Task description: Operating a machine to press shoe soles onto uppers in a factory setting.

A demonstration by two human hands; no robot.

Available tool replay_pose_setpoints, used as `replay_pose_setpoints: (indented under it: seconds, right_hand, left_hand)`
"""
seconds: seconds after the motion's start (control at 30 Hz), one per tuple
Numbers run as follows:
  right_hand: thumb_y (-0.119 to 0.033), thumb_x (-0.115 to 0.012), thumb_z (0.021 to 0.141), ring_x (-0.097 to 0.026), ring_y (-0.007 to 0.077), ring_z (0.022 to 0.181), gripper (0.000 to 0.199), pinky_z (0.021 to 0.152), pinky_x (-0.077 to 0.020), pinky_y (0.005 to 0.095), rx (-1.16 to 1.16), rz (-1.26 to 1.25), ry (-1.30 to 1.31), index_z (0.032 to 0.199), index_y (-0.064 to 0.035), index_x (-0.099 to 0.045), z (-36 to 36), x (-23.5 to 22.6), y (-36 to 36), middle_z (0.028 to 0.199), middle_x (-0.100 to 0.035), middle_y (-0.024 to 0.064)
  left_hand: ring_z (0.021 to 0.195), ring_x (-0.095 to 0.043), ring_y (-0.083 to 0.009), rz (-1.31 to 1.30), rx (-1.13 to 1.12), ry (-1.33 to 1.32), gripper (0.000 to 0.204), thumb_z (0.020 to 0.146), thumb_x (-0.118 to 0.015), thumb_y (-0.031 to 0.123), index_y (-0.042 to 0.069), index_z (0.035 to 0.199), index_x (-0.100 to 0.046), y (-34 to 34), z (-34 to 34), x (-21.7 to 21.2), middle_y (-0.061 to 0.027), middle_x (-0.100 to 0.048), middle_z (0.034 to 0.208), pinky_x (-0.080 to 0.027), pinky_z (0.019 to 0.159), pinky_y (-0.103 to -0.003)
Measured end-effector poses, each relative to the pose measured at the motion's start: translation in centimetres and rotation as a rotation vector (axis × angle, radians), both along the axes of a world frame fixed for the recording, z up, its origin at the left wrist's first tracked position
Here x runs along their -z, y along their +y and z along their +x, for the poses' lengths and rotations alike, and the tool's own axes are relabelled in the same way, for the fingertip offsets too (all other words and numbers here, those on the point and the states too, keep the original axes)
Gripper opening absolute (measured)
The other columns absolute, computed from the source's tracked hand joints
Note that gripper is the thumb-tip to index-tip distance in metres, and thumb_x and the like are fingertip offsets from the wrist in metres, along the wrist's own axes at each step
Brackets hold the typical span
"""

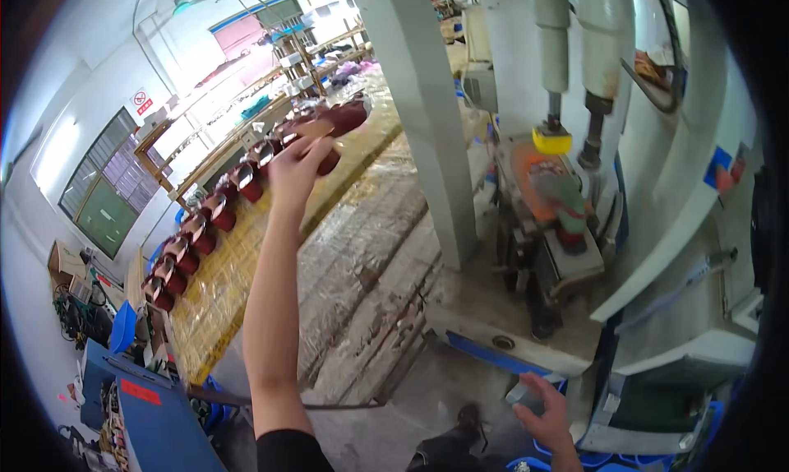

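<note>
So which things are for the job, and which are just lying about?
Seem to be for the job:
dark red shoe at the left hand
other dark red shoes lined up
yellow-topped table under them

Probably just around:
blue cabinet
purple heap further back
teal bundle

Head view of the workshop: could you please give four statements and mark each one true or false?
1. The left hand is over the yellow table. True.
2. The right hand touches the yellow block. False: the hand is far below the block in the picture.
3. A pale pillar appears between the table and the machine. True.
4. The dark red pieces lie on the floor. False: the pieces are in a row on the table.
</note>
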State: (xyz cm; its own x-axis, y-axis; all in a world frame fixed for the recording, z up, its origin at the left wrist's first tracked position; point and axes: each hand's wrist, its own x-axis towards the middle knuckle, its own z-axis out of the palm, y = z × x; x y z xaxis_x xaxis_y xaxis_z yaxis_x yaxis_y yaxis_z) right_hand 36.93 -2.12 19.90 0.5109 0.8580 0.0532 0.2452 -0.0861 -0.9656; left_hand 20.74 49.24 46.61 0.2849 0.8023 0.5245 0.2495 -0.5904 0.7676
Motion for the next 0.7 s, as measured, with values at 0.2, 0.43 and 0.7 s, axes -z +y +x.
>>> replay_pose_setpoints:
  seconds: [0.2, 0.43, 0.7]
  right_hand:
    - [-0.020, -0.071, 0.097, -0.062, 0.0322, 0.124, 0.059, 0.098, -0.0540, 0.0392, 0.108, -0.223, -0.185, 0.147, 0.0027, -0.049, 3.2, 9.2, -5.1, 0.141, -0.060, 0.0210]
    - [-0.022, -0.073, 0.094, -0.070, 0.0352, 0.110, 0.060, 0.092, -0.0565, 0.0410, 0.288, -0.563, -0.151, 0.147, -0.0024, -0.052, -0.8, 8.8, -8.3, 0.124, -0.070, 0.0214]
    - [-0.021, -0.065, 0.099, -0.063, 0.0208, 0.094, 0.031, 0.080, -0.0529, 0.0373, 0.796, -0.522, 0.010, 0.121, 0.0000, -0.061, 5.0, 11.9, -21.2, 0.102, -0.067, 0.0095]
  left_hand:
    - [0.096, -0.072, -0.0280, 0.017, -0.329, 0.068, 0.062, 0.064, -0.088, 0.048, -0.002, 0.099, -0.078, 26.0, 15.2, 4.1, -0.0180, -0.077, 0.098, -0.053, 0.091, -0.039]
    - [0.106, -0.072, -0.0365, 0.004, -0.547, 0.401, 0.065, 0.067, -0.085, 0.049, 0.001, 0.108, -0.076, 35.7, 14.8, 5.7, -0.0222, -0.074, 0.112, -0.055, 0.096, -0.042]
    - [0.115, -0.068, -0.0321, 0.478, -0.202, 0.542, 0.050, 0.089, -0.066, 0.045, 0.003, 0.115, -0.072, 24.6, 29.1, 2.1, -0.0225, -0.070, 0.121, -0.054, 0.098, -0.045]
